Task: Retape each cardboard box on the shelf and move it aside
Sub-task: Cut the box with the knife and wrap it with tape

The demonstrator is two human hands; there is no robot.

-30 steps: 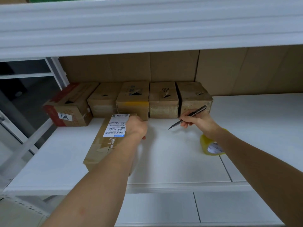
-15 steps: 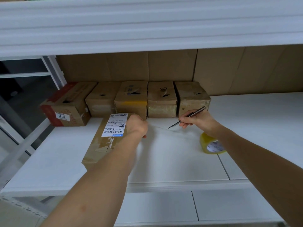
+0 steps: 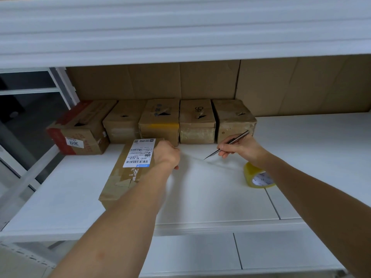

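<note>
A long cardboard box [image 3: 120, 177] with a white barcode label lies on the white shelf [image 3: 210, 197]. My left hand [image 3: 167, 154] rests on its far right corner, fingers curled over the edge. A thin strip of clear tape [image 3: 220, 165] stretches from that hand to the yellowish tape roll [image 3: 258, 177] on the shelf at the right. My right hand [image 3: 241, 148] pinches a slim pointed metal tool [image 3: 226, 145], whose tip touches the strip or hovers just above it.
Several small taped cardboard boxes [image 3: 197, 121] stand in a row against the cardboard back wall; the leftmost one [image 3: 78, 129] has red edges. An upper shelf [image 3: 180, 31] overhangs close above. The shelf frame and floor are at the left.
The stretched tape strip between my left hand and the roll has come into sight. Both hands have hardly moved; the tool's tip stays at the strip.
</note>
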